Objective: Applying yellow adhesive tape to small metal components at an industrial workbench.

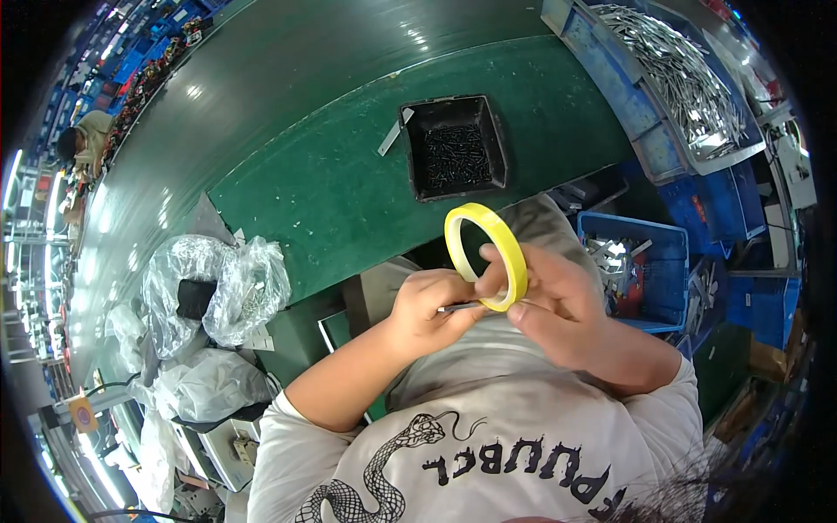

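Note:
My right hand (562, 305) grips a roll of yellow tape (514, 253), with fingers through the ring and the thumb at its lower edge. My left hand (427, 309) is closed around a thin metal strip (457, 307), whose end sticks out past the fingers. The two hands almost meet at the bottom of the roll, in front of my body. Whether a tape end runs between them I cannot tell. Beyond the hands, on the green table (331, 183), stands a black tray (501, 166) of small dark screws (453, 157).
A flat metal piece (394, 135) leans on the black tray. At the upper right, a blue bin (610, 96) is heaped with metal strips (680, 74); a lower blue crate (671, 279) holds more. Clear plastic bags (244, 288) lie at the left. Another person (91, 139) is far left.

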### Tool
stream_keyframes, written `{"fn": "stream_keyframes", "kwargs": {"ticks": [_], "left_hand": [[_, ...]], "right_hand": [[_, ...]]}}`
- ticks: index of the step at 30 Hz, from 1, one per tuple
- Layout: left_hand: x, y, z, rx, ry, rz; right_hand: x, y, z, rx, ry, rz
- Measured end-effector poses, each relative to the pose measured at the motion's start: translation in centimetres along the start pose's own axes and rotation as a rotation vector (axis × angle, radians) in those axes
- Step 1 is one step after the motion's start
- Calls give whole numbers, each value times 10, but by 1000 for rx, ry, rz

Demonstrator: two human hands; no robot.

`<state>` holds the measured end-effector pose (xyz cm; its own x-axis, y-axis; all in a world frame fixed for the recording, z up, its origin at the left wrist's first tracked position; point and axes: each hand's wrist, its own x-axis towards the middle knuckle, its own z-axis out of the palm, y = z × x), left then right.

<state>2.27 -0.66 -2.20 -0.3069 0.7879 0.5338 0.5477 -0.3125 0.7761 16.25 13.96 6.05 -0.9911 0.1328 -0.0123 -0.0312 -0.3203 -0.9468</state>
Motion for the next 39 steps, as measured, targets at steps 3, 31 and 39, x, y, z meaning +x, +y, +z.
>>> {"fn": "stream_keyframes", "kwargs": {"ticks": [3,31,39], "left_hand": [[4,0,-3,-17,43,57],[10,4,-2,257,11,140],[9,4,-1,237,-9,124]], "right_hand": [[-2,2,-10,-285,98,-204],[3,-4,-28,-1517,285,-843],[5,3,-38,-1519,211,-984]]}}
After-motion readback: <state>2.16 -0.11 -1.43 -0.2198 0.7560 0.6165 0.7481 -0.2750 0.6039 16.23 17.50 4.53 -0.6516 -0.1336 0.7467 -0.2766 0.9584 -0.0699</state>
